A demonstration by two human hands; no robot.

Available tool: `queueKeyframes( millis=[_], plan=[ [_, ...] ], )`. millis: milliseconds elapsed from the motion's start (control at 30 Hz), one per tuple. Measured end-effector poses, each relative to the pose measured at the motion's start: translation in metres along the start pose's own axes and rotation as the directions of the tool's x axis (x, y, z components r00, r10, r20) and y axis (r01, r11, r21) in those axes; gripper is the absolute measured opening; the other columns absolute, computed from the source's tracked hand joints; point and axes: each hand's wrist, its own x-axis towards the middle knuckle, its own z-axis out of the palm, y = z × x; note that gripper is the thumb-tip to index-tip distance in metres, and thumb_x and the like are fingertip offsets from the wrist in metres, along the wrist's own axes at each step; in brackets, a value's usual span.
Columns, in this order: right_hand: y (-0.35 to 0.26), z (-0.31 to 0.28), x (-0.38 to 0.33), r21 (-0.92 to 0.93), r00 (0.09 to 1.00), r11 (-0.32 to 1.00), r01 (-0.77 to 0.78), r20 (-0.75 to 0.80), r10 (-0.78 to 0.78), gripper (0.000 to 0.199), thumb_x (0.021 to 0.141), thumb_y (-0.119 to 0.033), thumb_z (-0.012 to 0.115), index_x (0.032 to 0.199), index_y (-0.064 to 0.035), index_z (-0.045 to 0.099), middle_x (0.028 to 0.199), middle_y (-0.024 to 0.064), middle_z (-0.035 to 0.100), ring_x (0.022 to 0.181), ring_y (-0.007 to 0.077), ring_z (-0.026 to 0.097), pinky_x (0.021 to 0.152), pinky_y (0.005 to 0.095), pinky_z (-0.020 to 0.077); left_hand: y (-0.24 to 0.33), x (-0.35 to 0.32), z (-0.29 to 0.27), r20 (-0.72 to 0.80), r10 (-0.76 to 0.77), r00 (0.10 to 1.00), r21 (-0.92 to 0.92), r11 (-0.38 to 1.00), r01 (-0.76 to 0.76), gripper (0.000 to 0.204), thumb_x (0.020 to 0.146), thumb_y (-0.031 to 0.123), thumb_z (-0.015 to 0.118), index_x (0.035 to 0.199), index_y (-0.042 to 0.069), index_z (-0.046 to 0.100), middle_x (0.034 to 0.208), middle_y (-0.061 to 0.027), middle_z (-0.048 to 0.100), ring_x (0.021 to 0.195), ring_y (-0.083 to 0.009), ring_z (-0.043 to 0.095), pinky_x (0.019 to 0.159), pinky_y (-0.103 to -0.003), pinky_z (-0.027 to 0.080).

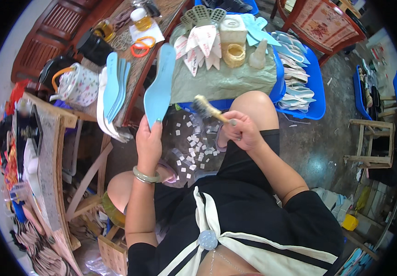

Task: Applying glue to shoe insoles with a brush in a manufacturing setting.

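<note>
Pinched at its lower, wide end, a light blue shoe insole (160, 83) stands upright in my left hand (148, 142). My right hand (243, 130) is closed around the wooden handle of a brush (206, 109), whose dark bristles point left toward the insole without touching it. Several more blue insoles (117, 92) lie in a fanned stack on the table edge, left of my left hand. Beyond the brush, a cloth-covered work surface (235, 85) bears white printed pointed pieces (204, 42), a roll of yellowish tape (234, 56) and a pale bottle (257, 55).
Blue bins (318, 87) filled with insoles stand at the right of the work surface. Orange-handled scissors (142, 46), a jar of amber liquid (140, 19) and a flowered teapot (76, 85) crowd the left table. Small white squares (193, 152) litter the floor; a wooden stool (369, 143) stands far right.
</note>
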Motion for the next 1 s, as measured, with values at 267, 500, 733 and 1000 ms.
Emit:
queueKeyframes(
  millis=[267, 500, 733, 1000],
  plan=[
    [-0.085, -0.034, -0.037, -0.045, 0.925, 0.928, 0.369, -0.076, -0.372, 0.026, 0.088, -0.022, 0.061, 0.107, -0.0049, 0.057, 0.056, -0.0047, 0.031, 0.044, 0.0047, 0.028, 0.039, 0.0188, 0.0221, 0.070, 0.140, 0.167, 0.419, 0.360, 0.833, 0.358, 0.778, -0.516, 0.024, 0.087, 0.017, 0.046, 0.098, -0.005, 0.052, 0.079, -0.0215, 0.059, 0.071, -0.0348, 0.059, 0.066, -0.041, 0.045],
    [-0.118, -0.076, -0.076, -0.090, 0.838, 0.868, 0.488, -0.232, -0.495, 0.026, 0.087, -0.020, 0.062, 0.110, -0.0076, 0.061, 0.056, -0.0049, 0.034, 0.046, 0.0046, 0.028, 0.042, 0.0194, 0.0220, 0.031, 0.210, 0.310, 0.578, -0.285, 0.765, -0.148, 0.885, 0.442, 0.012, 0.095, 0.020, 0.046, 0.088, 0.013, 0.040, 0.069, 0.0018, 0.044, 0.052, -0.0065, 0.034, 0.045, -0.022, 0.028],
    [-0.131, -0.093, -0.086, -0.110, 0.805, 0.842, 0.528, -0.250, -0.538, 0.027, 0.088, -0.021, 0.062, 0.112, -0.0094, 0.061, 0.056, -0.0054, 0.032, 0.046, 0.0046, 0.028, 0.042, 0.0193, 0.0213, 0.002, 0.213, 0.334, 0.532, -0.308, 0.789, 0.075, 0.945, 0.319, 0.018, 0.094, 0.027, 0.049, 0.094, 0.009, 0.050, 0.073, -0.0010, 0.051, 0.051, -0.0081, 0.036, 0.047, -0.023, 0.032],
    [-0.120, -0.093, -0.061, -0.044, 0.857, 0.881, 0.472, -0.214, -0.469, 0.031, 0.088, -0.022, 0.061, 0.114, -0.0044, 0.057, 0.058, -0.0048, 0.031, 0.046, 0.0045, 0.027, 0.042, 0.0205, 0.0207, 0.003, 0.156, 0.169, 0.381, 0.172, 0.909, 0.537, 0.758, -0.369, 0.031, 0.087, 0.022, 0.057, 0.110, 0.001, 0.055, 0.073, -0.0071, 0.053, 0.058, -0.0176, 0.050, 0.057, -0.032, 0.043]
  ],
)
